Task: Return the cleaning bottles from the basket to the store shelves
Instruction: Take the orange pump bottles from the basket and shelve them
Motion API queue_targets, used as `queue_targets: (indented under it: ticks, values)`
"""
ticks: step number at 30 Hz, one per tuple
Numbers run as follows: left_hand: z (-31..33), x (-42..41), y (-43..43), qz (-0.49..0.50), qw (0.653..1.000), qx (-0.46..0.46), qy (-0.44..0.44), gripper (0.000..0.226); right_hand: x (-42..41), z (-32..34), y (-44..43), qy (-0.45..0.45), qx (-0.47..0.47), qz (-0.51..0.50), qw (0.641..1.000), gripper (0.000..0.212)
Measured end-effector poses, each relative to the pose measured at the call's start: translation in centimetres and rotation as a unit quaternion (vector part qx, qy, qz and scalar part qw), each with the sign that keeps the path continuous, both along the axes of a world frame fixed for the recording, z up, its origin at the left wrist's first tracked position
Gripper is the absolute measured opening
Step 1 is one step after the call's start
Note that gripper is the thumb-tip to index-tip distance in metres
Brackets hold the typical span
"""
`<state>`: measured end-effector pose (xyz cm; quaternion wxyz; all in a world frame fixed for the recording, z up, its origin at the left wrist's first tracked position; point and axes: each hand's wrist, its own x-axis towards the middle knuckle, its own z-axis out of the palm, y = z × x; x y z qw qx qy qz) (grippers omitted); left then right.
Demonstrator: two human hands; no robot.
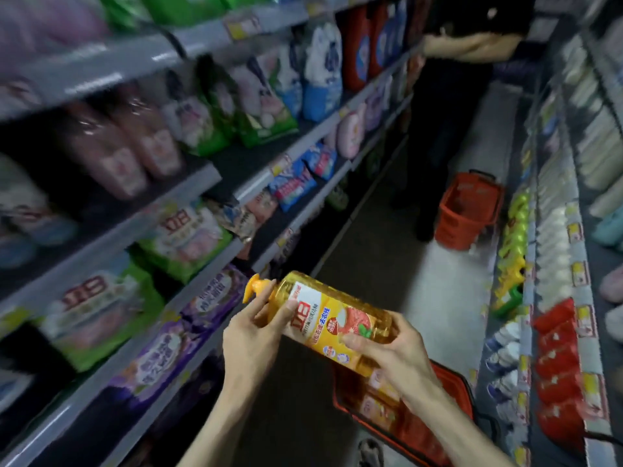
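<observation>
**Fig.** Transparent yellow plastic pump bottle [333, 318] of dish liquid, lying near-horizontal at frame centre, pump end pointing to 10 o'clock. It is clear of every shelf and is hanging above and left of the red plastic shopping basket [455, 385] at 5 o'clock.

**Grip.** The left hand [249, 335] is gripping the neck end, fingers curling round just below the orange pump head [256, 286] and thumb pressing on the label. The right hand [394, 355] is gripping the base end, thumb lying on the label front and the other fingers wrapping underneath.

**Handling (est.).**
- The bottle is looking full, so prob. fairly heavy for one hand.
- Walls are looking stiff w/ slight give.
- Glossy plastic and label are prob. slippery.
- The pump head is the weak pt. and is not for lifting.
- Best hold: neck plus base as shown, or round the body.

**Containers.**
- The basket is holding more yellow bottles [374, 396] lying down. There are at least two; the exact no. is hidden by the right arm.
- A second red basket [468, 210] is standing on the floor at 1 o'clock beside another person [448, 112]. Its contents cannot be told.
- The grey left shelves [135, 227], 9–11 o'clock, are carrying soft detergent bags.
- The right shelves, 2–4 o'clock, are carrying rows of yellow-green bottles [515, 227], blurred. These are prob. the matching section.
</observation>
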<state>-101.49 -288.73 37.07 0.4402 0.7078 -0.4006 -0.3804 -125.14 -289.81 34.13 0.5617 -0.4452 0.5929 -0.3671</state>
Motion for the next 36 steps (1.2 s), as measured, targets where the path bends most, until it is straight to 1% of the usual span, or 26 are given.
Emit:
queue_targets:
  ticks: [2, 3, 5, 7, 9, 10, 11, 13, 17, 19, 21, 24, 27, 29, 31, 36]
  values:
    - [1.0, 1.2, 2.0, 0.052, 0.994, -0.054, 0.084, 0.056, 1.9, 1.7, 0.9, -0.034, -0.007, 0.000, 0.999, 0.077]
    - [1.5, 1.8, 2.9, 0.080, 0.985, -0.075, 0.133, 0.058, 2.9, 2.5, 1.4, -0.052, -0.011, 0.000, 0.999, 0.077]
    - [2.3, 2.7, 4.6, 0.120, 0.964, -0.106, 0.214, 0.055, 4.7, 3.9, 2.3, -0.080, -0.017, 0.012, 0.997, 0.084]
    - [3.3, 3.3, 6.0, 0.125, 0.950, -0.114, 0.263, 0.054, 6.4, 4.9, 3.3, -0.095, -0.025, 0.028, 0.995, 0.090]
    - [3.6, 3.7, 7.2, 0.116, 0.935, -0.109, 0.316, 0.066, 8.3, 5.7, 4.0, -0.103, -0.038, 0.050, 0.993, 0.095]
    - [3.9, 3.9, 7.8, 0.110, 0.924, -0.108, 0.349, 0.068, 9.3, 6.1, 4.5, -0.108, -0.044, 0.063, 0.991, 0.097]
    - [4.4, 4.3, 8.6, 0.103, 0.916, -0.111, 0.372, 0.065, 10.4, 6.5, 5.0, -0.117, -0.049, 0.080, 0.989, 0.097]
    - [5.4, 5.2, 10.0, 0.105, 0.907, -0.123, 0.388, 0.057, 12.3, 7.1, 5.8, -0.145, -0.052, 0.116, 0.981, 0.094]
    - [7.5, 7.8, 12.5, 0.167, 0.914, -0.157, 0.335, 0.060, 15.2, 8.6, 6.0, -0.169, -0.053, 0.208, 0.962, 0.095]
    - [8.6, 8.7, 13.8, 0.199, 0.915, -0.172, 0.307, 0.053, 16.4, 9.6, 5.5, -0.164, -0.065, 0.267, 0.947, 0.095]
    - [9.8, 9.2, 14.9, 0.231, 0.911, -0.196, 0.278, 0.049, 17.5, 10.8, 4.6, -0.149, -0.081, 0.340, 0.925, 0.096]
    - [11.8, 9.6, 16.8, 0.280, 0.900, -0.244, 0.230, 0.047, 19.4, 12.7, 3.6, -0.111, -0.117, 0.447, 0.880, 0.094]
    - [13.4, 9.6, 19.2, 0.314, 0.893, -0.266, 0.180, 0.040, 21.6, 14.7, 3.8, -0.079, -0.142, 0.542, 0.825, 0.079]
    - [13.9, 9.5, 21.1, 0.339, 0.888, -0.276, 0.143, 0.039, 23.3, 15.8, 4.4, -0.068, -0.157, 0.598, 0.783, 0.071]
    - [14.3, 9.1, 23.2, 0.366, 0.880, -0.281, 0.111, 0.040, 25.1, 16.7, 5.6, -0.072, -0.165, 0.635, 0.751, 0.066]
    - [15.1, 7.9, 28.9, 0.443, 0.849, -0.279, 0.065, 0.040, 29.0, 18.6, 11.6, -0.090, -0.187, 0.695, 0.689, 0.056]
